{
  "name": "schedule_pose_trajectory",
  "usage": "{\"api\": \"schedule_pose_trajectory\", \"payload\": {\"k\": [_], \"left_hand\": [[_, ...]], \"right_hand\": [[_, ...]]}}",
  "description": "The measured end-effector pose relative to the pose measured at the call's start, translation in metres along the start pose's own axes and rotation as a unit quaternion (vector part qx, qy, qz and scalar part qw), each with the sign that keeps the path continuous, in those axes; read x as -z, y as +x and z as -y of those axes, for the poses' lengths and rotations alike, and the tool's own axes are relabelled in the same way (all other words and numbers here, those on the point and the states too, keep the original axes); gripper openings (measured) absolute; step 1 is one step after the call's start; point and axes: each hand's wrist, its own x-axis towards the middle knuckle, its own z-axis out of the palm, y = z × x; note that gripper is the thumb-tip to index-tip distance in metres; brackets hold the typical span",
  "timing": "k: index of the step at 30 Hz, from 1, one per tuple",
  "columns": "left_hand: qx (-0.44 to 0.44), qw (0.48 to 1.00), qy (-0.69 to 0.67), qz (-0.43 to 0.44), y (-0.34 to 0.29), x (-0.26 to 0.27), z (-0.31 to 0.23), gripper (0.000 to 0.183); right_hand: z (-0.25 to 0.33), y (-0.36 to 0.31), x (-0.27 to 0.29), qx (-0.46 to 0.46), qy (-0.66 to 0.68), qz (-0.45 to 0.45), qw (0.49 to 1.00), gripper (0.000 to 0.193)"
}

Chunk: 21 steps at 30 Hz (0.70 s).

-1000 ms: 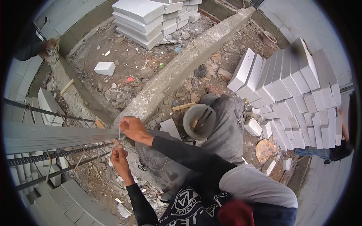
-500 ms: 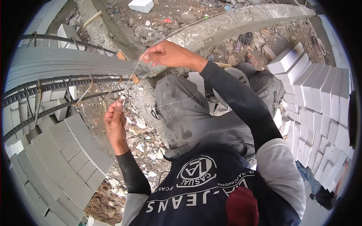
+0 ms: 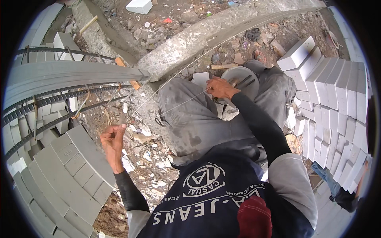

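My left hand (image 3: 113, 139) is over rubble at the left, with thumb and forefinger pinched together. A small pale stick-like piece with a white end (image 3: 125, 108) rises from those fingertips; blur hides its exact kind. A thin white string (image 3: 181, 72) runs taut from near that piece toward the far right, along the concrete beam. My right hand (image 3: 222, 87) is closed above my bent knees, beside a round grey bucket (image 3: 248, 75) with dark handles in it. From its fingers a second stretch of string (image 3: 182, 104) crosses my trouser leg to the left.
Steel rebar (image 3: 47, 101) and a long grey beam form (image 3: 71, 75) extend in from the left. Stacked light blocks stand at the left (image 3: 73, 170) and right (image 3: 337, 91). A concrete beam (image 3: 190, 43) curves across the far side, with rubble around it.
My right hand has moved from the string near the beam form rightward and nearer, to above my knees. My left hand has dropped slightly left and nearer. The pale piece shows farther beyond its fingertips.
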Motion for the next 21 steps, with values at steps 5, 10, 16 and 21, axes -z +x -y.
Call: {"api": "schedule_pose_trajectory", "payload": {"k": [5, 10, 16, 21], "left_hand": [[-0.064, 0.998, -0.012, -0.008, 0.005, 0.020, 0.004, 0.034], [-0.065, 0.997, 0.044, -0.016, 0.015, 0.026, 0.001, 0.032], [-0.231, 0.956, 0.182, -0.007, 0.020, 0.030, -0.011, 0.028], [-0.197, 0.936, 0.282, 0.073, 0.016, 0.032, -0.023, 0.031]], "right_hand": [[-0.008, -0.024, 0.092, -0.042, 0.242, 0.103, 0.964, 0.044], [-0.013, -0.057, 0.145, -0.048, 0.356, 0.127, 0.924, 0.046], [-0.040, -0.077, 0.136, -0.032, 0.557, 0.014, 0.830, 0.024], [-0.035, -0.069, 0.124, -0.036, 0.658, -0.012, 0.752, 0.016]]}}
